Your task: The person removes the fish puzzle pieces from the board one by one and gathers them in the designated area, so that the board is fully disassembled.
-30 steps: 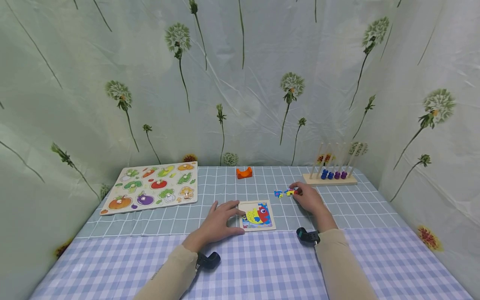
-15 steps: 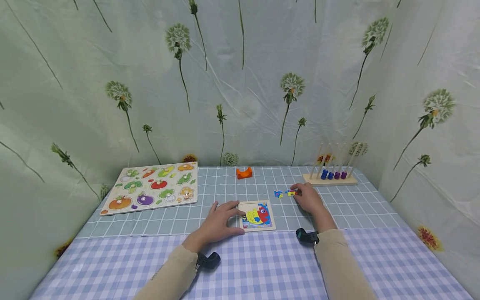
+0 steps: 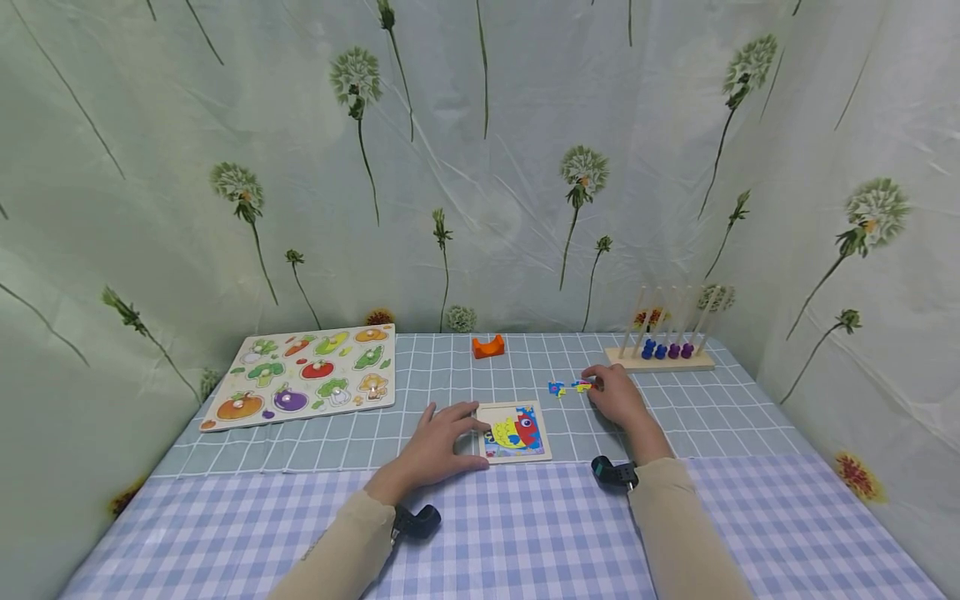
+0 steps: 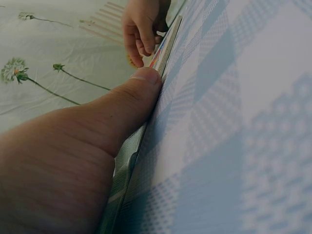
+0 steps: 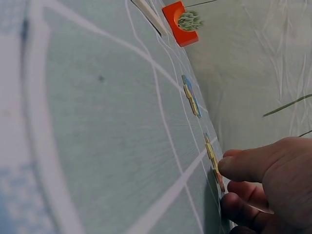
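Observation:
A small square wooden tray puzzle [image 3: 513,431], with a red, yellow and blue fish picture partly filled in, lies on the cloth in the head view. My left hand [image 3: 437,444] rests at its left side with fingers spread, the thumb at the near corner. In the left wrist view that thumb [image 4: 131,100] lies along the tray's edge. Farther right, my right hand [image 3: 617,395] pinches a yellow, red and blue puzzle piece [image 3: 582,386]; the right wrist view has the thumb [image 5: 239,165] against the piece's edge. Another blue and yellow puzzle piece [image 3: 557,388] lies just left of it.
A vegetable peg puzzle board [image 3: 300,375] lies at the left. An orange curved block [image 3: 488,347] stands at the back. Behind my right hand is a wooden peg rack [image 3: 663,362] with blue and purple beads. A patterned curtain closes off the back.
The piece at my right fingertips has turned and shifted slightly, toward the right hand. My left hand and the tray puzzle stay in place.

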Action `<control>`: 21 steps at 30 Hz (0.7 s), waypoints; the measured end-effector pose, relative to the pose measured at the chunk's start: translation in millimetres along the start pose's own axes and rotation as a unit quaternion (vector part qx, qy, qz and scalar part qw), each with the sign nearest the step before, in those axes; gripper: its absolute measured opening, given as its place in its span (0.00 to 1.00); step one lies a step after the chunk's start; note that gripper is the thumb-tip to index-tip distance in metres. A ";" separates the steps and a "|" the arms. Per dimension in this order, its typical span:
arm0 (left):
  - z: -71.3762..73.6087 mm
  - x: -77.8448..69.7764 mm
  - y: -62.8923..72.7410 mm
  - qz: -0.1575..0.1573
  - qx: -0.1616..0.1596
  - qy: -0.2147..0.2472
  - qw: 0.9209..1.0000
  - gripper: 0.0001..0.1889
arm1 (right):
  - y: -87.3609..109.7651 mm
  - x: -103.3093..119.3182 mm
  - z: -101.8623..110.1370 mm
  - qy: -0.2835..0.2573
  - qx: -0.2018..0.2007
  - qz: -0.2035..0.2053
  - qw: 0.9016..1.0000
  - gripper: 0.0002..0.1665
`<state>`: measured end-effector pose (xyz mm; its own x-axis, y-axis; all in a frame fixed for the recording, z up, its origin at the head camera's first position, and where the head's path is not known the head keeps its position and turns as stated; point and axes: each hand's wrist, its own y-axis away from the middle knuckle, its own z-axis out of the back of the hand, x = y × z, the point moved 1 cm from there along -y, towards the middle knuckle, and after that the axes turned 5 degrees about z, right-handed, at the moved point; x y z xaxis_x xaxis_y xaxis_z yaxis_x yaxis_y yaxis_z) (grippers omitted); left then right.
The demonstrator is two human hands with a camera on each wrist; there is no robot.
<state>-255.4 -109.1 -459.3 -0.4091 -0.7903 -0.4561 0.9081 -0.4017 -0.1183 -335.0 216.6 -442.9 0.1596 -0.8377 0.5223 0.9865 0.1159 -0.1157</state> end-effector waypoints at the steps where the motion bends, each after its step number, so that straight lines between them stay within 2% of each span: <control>1: 0.0 -0.1 0.2 0.000 0.000 -0.001 1.000 0.27 | 0.0 0.5 0.2 -0.001 0.001 -0.002 1.000 0.20; 11: 0.8 -0.1 0.4 0.001 0.002 0.002 1.000 0.27 | -0.2 15.4 7.8 -0.005 -0.007 0.027 1.000 0.19; 21: 2.0 -0.6 1.3 0.006 0.007 0.002 1.000 0.27 | -2.1 38.7 8.5 -0.034 0.032 0.088 0.995 0.18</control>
<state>-254.2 -110.1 -457.4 -0.3980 -0.7933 -0.4607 0.9115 -0.3990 -0.1004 -330.6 188.5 -415.3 0.3308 -0.7632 0.5551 0.9428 0.2936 -0.1582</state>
